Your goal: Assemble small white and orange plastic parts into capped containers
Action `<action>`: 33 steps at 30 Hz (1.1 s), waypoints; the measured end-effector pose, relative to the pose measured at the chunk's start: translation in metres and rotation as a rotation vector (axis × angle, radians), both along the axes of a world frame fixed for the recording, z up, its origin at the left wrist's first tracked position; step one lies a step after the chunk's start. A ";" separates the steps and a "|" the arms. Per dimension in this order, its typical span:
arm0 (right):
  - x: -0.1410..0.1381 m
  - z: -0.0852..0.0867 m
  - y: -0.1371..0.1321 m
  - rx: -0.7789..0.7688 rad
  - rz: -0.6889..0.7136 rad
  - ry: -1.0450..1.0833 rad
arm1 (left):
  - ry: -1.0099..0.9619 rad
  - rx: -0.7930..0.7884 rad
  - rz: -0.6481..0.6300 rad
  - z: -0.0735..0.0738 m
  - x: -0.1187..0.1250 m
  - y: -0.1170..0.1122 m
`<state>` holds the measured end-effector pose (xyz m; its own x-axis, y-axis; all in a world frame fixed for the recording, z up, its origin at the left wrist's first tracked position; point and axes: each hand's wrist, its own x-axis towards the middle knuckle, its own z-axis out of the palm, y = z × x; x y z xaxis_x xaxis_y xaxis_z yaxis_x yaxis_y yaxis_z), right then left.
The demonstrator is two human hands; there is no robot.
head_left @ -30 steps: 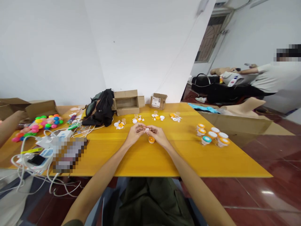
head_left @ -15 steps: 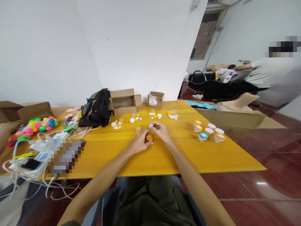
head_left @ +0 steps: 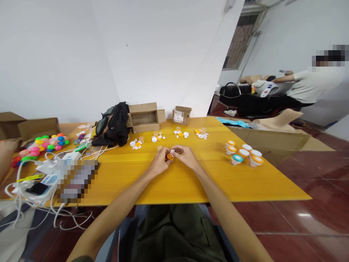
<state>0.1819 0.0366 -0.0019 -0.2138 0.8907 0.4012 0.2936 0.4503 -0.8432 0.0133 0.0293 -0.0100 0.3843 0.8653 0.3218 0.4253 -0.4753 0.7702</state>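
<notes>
My left hand [head_left: 159, 162] and my right hand [head_left: 186, 157] meet above the middle of the yellow table [head_left: 174, 182]. The left hand's fingers pinch a small orange lid [head_left: 170, 156]. The right hand's fingers pinch a tiny white piece [head_left: 172, 151] just above that lid. A small clear cup [head_left: 159, 148] stands on the table just beyond my left hand.
Several lidded small jars [head_left: 243, 153] stand to the right. Little heaps of white and orange parts [head_left: 157, 137] lie farther back, before open cardboard boxes [head_left: 144, 116] and a black bag [head_left: 116, 125]. Coloured balls [head_left: 40, 145], cables and chargers [head_left: 40, 174] fill the left. Another person [head_left: 308, 87] works at the far right.
My left hand dropped to the orange lid on the table, gripped it and lifted it up to the right hand's white piece. The clear cup now stands alone on the table.
</notes>
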 end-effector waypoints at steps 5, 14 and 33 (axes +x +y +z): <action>-0.003 0.001 -0.002 0.039 0.006 -0.037 | -0.065 -0.053 0.019 -0.001 -0.001 0.002; -0.006 0.005 -0.007 0.130 0.015 -0.115 | -0.117 -0.102 0.005 0.001 -0.002 0.002; -0.005 0.004 -0.011 0.263 -0.022 -0.209 | -0.138 -0.100 -0.025 0.004 -0.001 0.001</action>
<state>0.1773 0.0261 0.0025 -0.2981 0.7678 0.5671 0.4600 0.6361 -0.6195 0.0125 0.0304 -0.0061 0.3638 0.8865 0.2858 0.3011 -0.4023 0.8646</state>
